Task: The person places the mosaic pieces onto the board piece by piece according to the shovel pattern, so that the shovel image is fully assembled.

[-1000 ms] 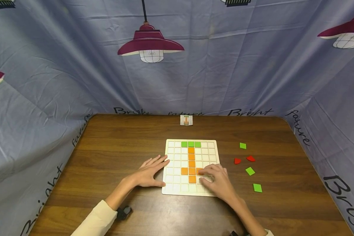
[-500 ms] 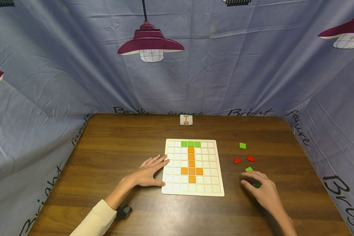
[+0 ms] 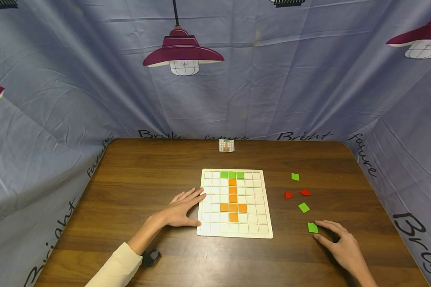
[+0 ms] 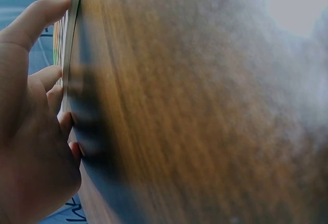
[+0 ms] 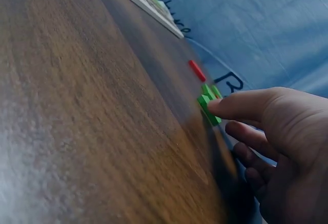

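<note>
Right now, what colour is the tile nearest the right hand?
Green; the tile by the right hand shows best in the head view.

A person wears a cream-coloured sleeve (image 3: 114, 266) on the left arm, plain and lightly creased, its cuff (image 3: 133, 251) ending partway along the forearm (image 3: 143, 236). A small, boxy black device (image 3: 149, 258) with a greyish patch on one face sits at the inner side, beside the cuff. Both the left hand (image 3: 181, 210) and the right hand (image 3: 341, 244) are bare; the right wrist view picks out fine creases near the thumb (image 5: 246, 105).
</note>
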Available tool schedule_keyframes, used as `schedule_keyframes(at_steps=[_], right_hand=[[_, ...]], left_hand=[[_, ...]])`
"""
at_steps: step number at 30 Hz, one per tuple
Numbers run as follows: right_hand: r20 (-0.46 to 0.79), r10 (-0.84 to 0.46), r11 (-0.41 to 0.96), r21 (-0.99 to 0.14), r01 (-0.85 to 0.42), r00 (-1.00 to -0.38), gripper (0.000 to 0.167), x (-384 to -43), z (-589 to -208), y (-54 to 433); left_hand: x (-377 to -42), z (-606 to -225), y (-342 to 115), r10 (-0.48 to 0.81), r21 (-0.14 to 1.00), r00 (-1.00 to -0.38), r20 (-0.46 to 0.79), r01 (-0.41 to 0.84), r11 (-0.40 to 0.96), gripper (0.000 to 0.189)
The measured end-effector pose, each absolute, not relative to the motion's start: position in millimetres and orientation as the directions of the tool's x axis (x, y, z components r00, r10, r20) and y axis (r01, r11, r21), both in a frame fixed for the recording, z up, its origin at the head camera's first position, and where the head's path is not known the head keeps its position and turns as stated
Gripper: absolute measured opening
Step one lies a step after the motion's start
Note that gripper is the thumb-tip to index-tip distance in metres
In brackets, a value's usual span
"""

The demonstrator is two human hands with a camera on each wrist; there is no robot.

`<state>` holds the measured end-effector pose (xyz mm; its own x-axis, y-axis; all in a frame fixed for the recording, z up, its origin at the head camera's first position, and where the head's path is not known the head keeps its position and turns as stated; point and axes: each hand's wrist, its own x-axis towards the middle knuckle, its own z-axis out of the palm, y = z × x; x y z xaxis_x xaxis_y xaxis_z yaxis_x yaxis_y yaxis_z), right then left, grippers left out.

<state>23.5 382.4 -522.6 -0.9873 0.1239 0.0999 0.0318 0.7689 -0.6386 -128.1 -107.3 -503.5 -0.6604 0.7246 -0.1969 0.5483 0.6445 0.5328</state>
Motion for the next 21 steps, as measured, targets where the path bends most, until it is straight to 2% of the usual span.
schedule_keyframes(at_steps=[9, 17, 21], right_hand=[[0.131, 0.105, 0.797, -0.604, 0.004, -0.986, 0.036, 19.6, -526.3, 381.9], [0.158, 0.094, 0.802, -0.598, -0.020, -0.983, 0.040, 17.8, -527.1, 381.9], [0.186, 0.081, 0.817, -0.576, -0.041, -0.979, 0.037, 15.5, -526.8, 382.1]], left_hand=[[-128.8, -505.1, -107.8, 0.725, 0.523, -0.659, -0.199, 0.555, 0.647, 0.091], [-129.0, -505.4, -108.0, 0.724, 0.523, -0.661, -0.197, 0.554, 0.648, 0.091], [-129.2, -505.8, -108.2, 0.726, 0.521, -0.660, -0.195, 0.557, 0.646, 0.091]])
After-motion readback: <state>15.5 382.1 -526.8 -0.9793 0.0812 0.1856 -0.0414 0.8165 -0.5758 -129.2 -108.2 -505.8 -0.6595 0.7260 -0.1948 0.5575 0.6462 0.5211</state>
